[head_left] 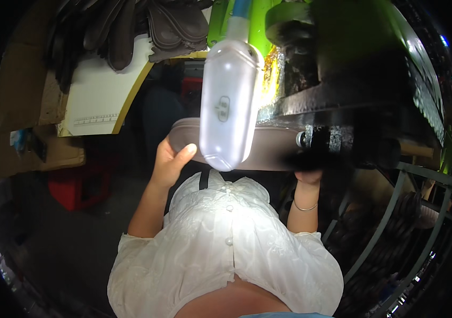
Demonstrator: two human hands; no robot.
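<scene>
A long greyish-brown shoe sole (271, 148) lies crosswise in front of my body, its right part close under the dark machine (337, 140). My left hand (170, 159) grips the sole's left end, thumb on top and fingers underneath. At the right end, my right hand (309, 177) is closed at the sole's near edge; its fingers are mostly hidden by the sole and the machine's shadow. A pale lit lamp (227, 100) with a rounded long head hangs in front and covers the sole's middle.
Several dark soles (114, 32) lie in a pile at the upper left, over a white board (98, 95) with a yellow edge. A cardboard box (24, 106) stands at the left, a red stool (80, 185) below it. Green metal rack bars (380, 228) stand at the right.
</scene>
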